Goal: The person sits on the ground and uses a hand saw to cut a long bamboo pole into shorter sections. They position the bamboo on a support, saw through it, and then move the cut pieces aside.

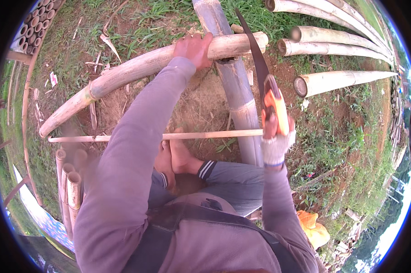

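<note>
A thick, pale bamboo pole (128,68) lies across a greyish bamboo log (239,91), resting on it near the pole's right end. My bare left hand (194,49) is wrapped over the pole just left of that crossing and grips it. In my right hand (278,136), which wears a whitish fingerless glove, is a handsaw (274,102) with an orange handle. Its dark, curved blade points away from me, beside the pole's right end; whether the teeth touch the bamboo I cannot tell.
A thin bamboo stick (205,135) lies crosswise in front of my bare feet (178,154). Several cut bamboo poles (326,84) lie at the right. Stacked bamboo pieces (34,27) are at the far left, upright bamboo tubes (73,182) nearer. An orange bag (313,230) sits at the lower right.
</note>
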{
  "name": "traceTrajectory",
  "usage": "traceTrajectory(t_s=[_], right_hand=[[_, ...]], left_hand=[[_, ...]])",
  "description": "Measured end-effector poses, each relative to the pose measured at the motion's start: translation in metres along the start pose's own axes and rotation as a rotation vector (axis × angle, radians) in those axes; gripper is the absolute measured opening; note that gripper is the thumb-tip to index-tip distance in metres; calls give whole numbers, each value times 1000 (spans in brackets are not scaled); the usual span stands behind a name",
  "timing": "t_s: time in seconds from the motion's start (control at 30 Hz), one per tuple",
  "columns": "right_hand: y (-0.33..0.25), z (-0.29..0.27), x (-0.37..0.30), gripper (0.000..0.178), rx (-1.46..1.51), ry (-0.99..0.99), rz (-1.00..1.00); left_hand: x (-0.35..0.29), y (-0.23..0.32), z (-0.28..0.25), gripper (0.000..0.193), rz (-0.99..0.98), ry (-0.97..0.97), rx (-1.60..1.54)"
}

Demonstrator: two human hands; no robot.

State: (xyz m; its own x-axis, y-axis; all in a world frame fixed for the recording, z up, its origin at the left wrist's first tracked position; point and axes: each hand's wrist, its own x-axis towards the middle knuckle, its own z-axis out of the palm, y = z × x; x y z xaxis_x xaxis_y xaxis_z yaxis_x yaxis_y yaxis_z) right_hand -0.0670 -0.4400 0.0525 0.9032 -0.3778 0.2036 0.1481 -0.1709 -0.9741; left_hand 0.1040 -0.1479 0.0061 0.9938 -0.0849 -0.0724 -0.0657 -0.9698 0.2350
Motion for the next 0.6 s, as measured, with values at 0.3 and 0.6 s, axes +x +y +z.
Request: traceTrajectory(t_s=[0.3,0.6], right_hand=[[-8,-9,8,20,-459,-218,-321],[12,20,36,21,-384,-195,-252]], left_hand=[[3,-3,-9,77,6,-4,-6],[3,1,-1,78,19,7,-19]])
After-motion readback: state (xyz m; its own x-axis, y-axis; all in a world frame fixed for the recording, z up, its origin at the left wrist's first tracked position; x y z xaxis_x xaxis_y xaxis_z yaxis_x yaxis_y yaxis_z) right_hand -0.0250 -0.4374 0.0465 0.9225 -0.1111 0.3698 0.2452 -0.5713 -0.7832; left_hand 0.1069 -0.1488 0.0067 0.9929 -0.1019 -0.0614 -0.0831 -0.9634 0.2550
